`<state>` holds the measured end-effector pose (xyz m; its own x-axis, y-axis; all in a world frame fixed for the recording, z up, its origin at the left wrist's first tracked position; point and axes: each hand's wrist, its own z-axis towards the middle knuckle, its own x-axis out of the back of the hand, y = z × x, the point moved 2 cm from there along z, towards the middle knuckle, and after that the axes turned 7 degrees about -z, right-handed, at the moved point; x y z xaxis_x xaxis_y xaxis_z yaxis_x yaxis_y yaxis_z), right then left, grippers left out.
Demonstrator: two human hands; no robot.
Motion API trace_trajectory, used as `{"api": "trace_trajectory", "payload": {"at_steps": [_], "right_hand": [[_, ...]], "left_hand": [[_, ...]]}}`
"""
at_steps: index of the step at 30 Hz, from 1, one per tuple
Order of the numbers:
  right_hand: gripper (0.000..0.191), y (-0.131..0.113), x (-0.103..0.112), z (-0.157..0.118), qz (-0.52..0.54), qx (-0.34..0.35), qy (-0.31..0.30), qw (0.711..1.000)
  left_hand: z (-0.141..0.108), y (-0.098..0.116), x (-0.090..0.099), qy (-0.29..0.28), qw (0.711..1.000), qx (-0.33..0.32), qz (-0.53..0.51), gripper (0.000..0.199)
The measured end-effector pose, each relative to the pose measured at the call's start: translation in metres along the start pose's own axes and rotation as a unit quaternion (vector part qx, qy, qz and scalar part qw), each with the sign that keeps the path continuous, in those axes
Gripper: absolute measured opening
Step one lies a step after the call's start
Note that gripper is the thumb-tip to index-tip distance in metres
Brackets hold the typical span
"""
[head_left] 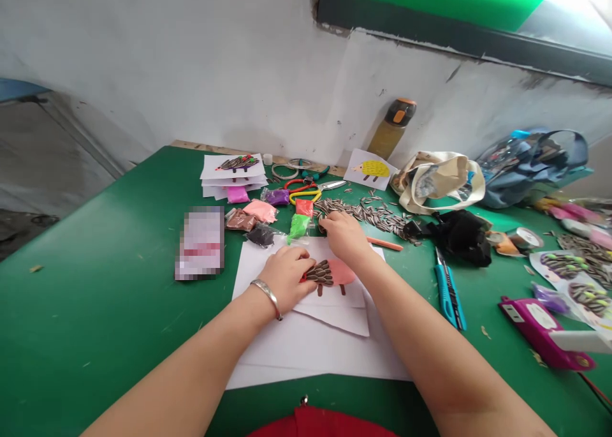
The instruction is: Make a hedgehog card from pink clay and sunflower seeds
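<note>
On white sheets [268,354] lies a pink hedgehog shape [341,272] with brown legs, its left part covered by striped sunflower seeds [319,273]. My left hand [285,274], a bracelet on its wrist, rests on the paper at the hedgehog's head, fingers apart around a small red piece. Above the hedgehog, my right hand [345,233] reaches to the near edge of the loose seed pile [377,214], fingertips pressed together; what they hold, if anything, is hidden. Between the hands and the scissors lie a green clay packet [299,226] and a red one [304,207].
Scissors [306,196], more clay packets [262,235] and finished hedgehog cards [234,169] lie farther back. A bottle [393,129] stands by the wall. To the right are a cream bag [444,182], black plastic [463,238], a teal cutter [449,293] and a magenta tool [545,335].
</note>
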<state>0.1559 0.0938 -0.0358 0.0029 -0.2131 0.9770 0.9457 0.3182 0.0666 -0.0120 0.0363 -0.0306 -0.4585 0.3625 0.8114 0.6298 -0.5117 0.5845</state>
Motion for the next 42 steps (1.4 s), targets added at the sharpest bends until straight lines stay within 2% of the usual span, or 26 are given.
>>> {"api": "trace_trajectory", "payload": {"at_steps": [8, 10, 12, 15, 18, 21, 24, 27, 32, 42], "right_hand": [[0.023, 0.003, 0.001, -0.014, 0.003, -0.006, -0.006, 1.000], [0.026, 0.004, 0.008, -0.022, 0.029, -0.023, 0.009, 0.999], [0.029, 0.007, 0.018, -0.033, 0.098, -0.058, 0.041, 0.993], [0.027, 0.008, 0.027, -0.054, 0.225, -0.110, 0.047, 0.967], [0.024, 0.007, 0.028, -0.072, 0.341, -0.180, 0.016, 0.923], [0.016, 0.005, 0.023, -0.081, 0.404, -0.217, -0.013, 0.889], [0.021, 0.003, 0.017, -0.081, 0.427, -0.226, -0.028, 0.875], [0.023, 0.002, 0.014, -0.079, 0.403, -0.218, -0.034, 0.888], [0.021, 0.000, 0.012, -0.077, 0.346, -0.147, -0.010, 0.927], [0.021, -0.003, 0.008, -0.074, 0.265, -0.109, 0.005, 0.958]], "left_hand": [[0.000, 0.003, 0.003, -0.013, 1.000, 0.008, -0.003, 0.019], [0.000, 0.005, 0.005, -0.017, 1.000, 0.005, -0.004, 0.017], [0.001, 0.007, 0.006, -0.019, 1.000, 0.000, -0.003, 0.017], [0.001, 0.008, 0.008, -0.020, 1.000, 0.003, 0.000, 0.017], [0.001, 0.008, 0.007, -0.023, 1.000, 0.008, 0.001, 0.016], [0.001, 0.007, 0.006, -0.022, 1.000, 0.000, 0.001, 0.015], [0.001, 0.007, 0.006, -0.017, 1.000, 0.006, 0.007, 0.016], [0.001, 0.009, 0.006, -0.021, 1.000, 0.012, 0.014, 0.017], [0.001, 0.009, 0.007, -0.026, 0.999, 0.008, 0.018, 0.017], [0.002, 0.011, 0.005, -0.020, 1.000, 0.013, 0.018, 0.024]]}}
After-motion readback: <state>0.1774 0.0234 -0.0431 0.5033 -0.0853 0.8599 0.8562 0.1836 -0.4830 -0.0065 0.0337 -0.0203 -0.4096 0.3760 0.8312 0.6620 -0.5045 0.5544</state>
